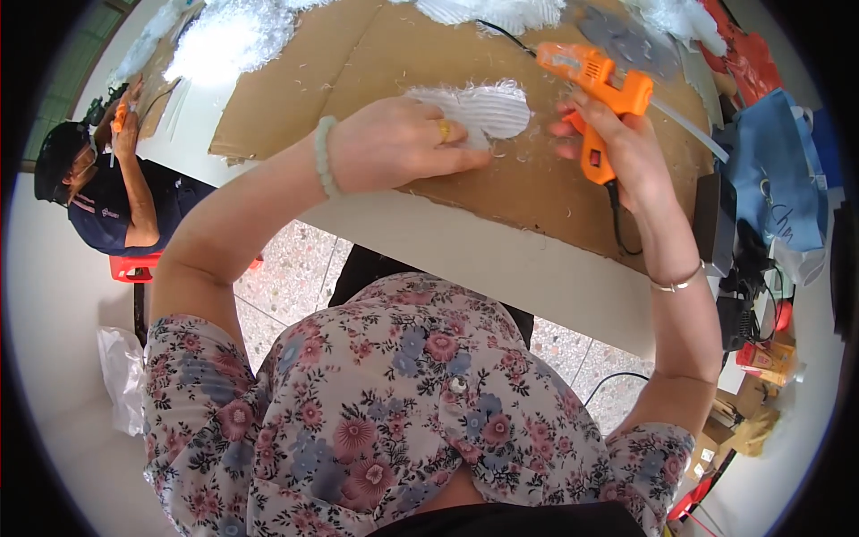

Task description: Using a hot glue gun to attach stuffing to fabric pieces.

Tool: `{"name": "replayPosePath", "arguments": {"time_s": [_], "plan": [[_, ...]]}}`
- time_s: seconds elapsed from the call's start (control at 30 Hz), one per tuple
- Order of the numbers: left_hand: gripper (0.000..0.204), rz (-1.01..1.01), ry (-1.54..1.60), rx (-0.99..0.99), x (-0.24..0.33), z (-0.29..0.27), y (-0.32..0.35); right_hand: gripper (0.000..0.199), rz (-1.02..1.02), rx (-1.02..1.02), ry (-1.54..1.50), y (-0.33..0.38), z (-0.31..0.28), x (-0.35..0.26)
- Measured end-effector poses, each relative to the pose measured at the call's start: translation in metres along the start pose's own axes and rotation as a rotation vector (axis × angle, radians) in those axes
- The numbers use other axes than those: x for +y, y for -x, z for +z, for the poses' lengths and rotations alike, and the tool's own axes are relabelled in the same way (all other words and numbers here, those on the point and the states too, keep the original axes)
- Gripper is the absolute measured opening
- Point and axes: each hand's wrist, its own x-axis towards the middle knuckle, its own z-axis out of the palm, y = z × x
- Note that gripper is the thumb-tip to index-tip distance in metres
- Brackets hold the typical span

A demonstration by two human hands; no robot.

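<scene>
In my right hand is an orange glue gun, its nozzle end toward the upper left. A pale glue stick sticks out of its back, and a black cord runs down from its handle. My left hand, with a ring and a pale bead bracelet, holds the near edge of a white ribbed piece with a fluffy rim. The fingertips partly cover that edge. The piece lies on a brown cardboard sheet, and the gun is apart from it, to the right.
Fluffy white material is heaped at the far left, with more along the far edge. A blue bag and a dark box stand at the right. Across to the left sits another person holding an orange tool.
</scene>
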Motion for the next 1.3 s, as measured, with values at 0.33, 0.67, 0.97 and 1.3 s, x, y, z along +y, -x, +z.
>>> {"name": "replayPosePath", "arguments": {"time_s": [0.33, 0.67, 0.97, 1.3], "plan": [[0.018, -0.812, 0.385, 0.384, -0.020, -0.007, 0.033, 0.031, -0.230, 0.000, -0.112, 0.006, 0.005, -0.001], [0.011, -0.655, 0.259, 0.234, -0.022, 0.033, 0.005, 0.035, 0.007, 0.002, -0.071, -0.036, 0.014, 0.027], [0.011, -0.789, 0.883, 0.538, 0.022, -0.048, -0.005, 0.032, -0.150, 0.048, -0.031, 0.038, 0.014, -0.040], [0.015, -0.906, 1.274, 0.388, -0.001, -0.035, -0.021, 0.033, 0.055, 0.121, -0.273, 0.051, -0.002, -0.035]]}}
